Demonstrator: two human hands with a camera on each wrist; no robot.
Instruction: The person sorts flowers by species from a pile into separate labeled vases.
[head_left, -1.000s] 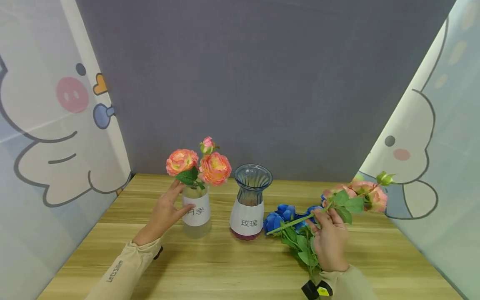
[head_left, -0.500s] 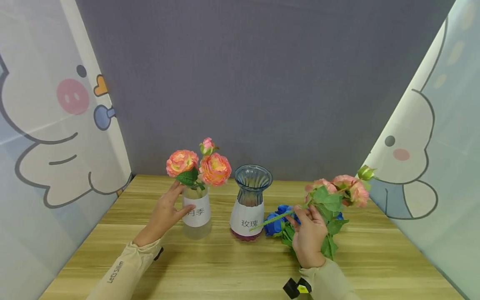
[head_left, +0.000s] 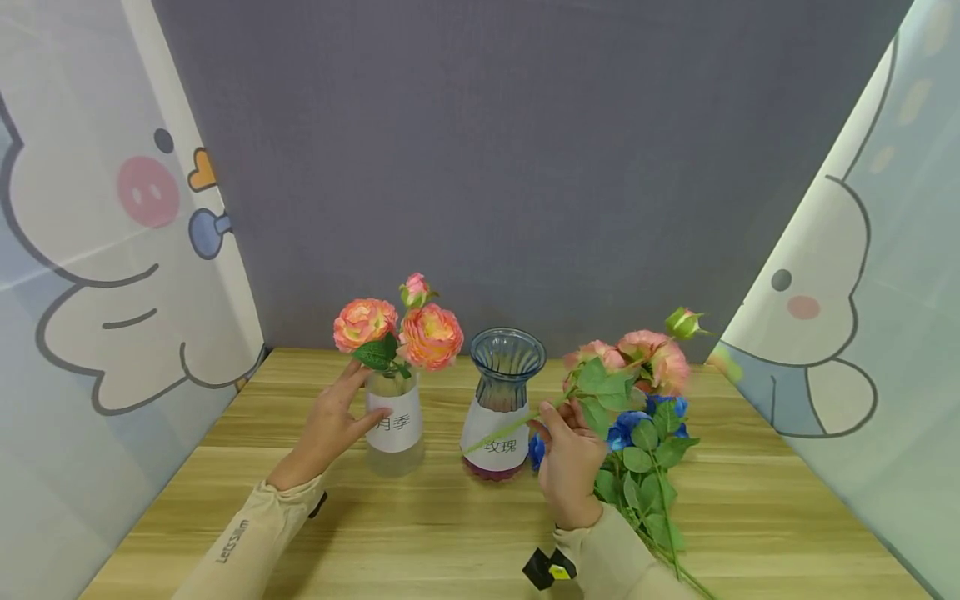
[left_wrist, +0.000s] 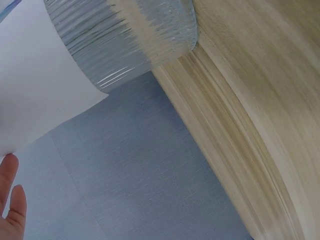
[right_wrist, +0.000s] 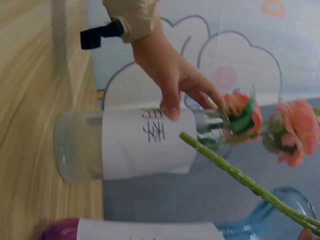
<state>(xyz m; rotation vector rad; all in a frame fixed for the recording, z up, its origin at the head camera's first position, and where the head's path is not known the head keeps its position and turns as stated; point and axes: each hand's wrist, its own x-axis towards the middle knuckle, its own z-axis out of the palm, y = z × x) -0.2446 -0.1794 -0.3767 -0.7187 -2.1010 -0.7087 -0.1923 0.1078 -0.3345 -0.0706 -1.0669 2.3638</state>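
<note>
The left hand (head_left: 330,423) grips the clear vase (head_left: 393,461) between spread thumb and fingers, while the right hand (head_left: 572,462), nearly closed, pinches the pink flower spray (head_left: 609,384) by its stem (head_left: 510,427), the blue vase (head_left: 501,393) just left of that hand.

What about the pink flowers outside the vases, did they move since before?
Yes. In the head view, the pink flowers moved left, closer to the blue vase, which stayed put.

We see coral-and-yellow blooms (head_left: 432,337), green-stemmed pink flowers (head_left: 669,367), royal-blue blossoms (head_left: 627,431), a colourless vase (head_left: 395,463), a blue-and-purple vase (head_left: 502,393), black-lettered white labels (head_left: 395,435), beige sleeves (head_left: 247,529), a grain-streaked tan table (head_left: 420,546) and a slate-grey backdrop (head_left: 480,167).
</note>
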